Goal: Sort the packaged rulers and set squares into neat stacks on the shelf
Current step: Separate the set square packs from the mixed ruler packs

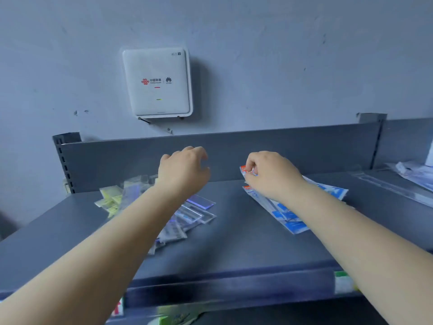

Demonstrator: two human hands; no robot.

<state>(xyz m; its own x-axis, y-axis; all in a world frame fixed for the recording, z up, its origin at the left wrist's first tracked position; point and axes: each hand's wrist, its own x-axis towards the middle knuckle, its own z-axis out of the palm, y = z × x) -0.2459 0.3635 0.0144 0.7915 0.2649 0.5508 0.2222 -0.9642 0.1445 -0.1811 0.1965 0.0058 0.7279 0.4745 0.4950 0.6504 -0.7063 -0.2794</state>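
On the grey shelf (234,231), a loose pile of clear packaged rulers (187,216) lies left of centre, with yellow-tinted packs (110,198) at its far left. My left hand (184,171) hovers above that pile, fingers loosely curled, holding nothing. To the right lies a stack of blue-and-white packaged set squares (288,216). My right hand (269,174) pinches the red-topped far end of the top pack of that stack, lifted slightly off the rest.
A grey back panel (281,151) closes the shelf behind the hands. A white router box (157,83) hangs on the wall above. More clear packs (412,174) lie on the neighbouring shelf at the right. Price labels sit on the front rail (234,287).
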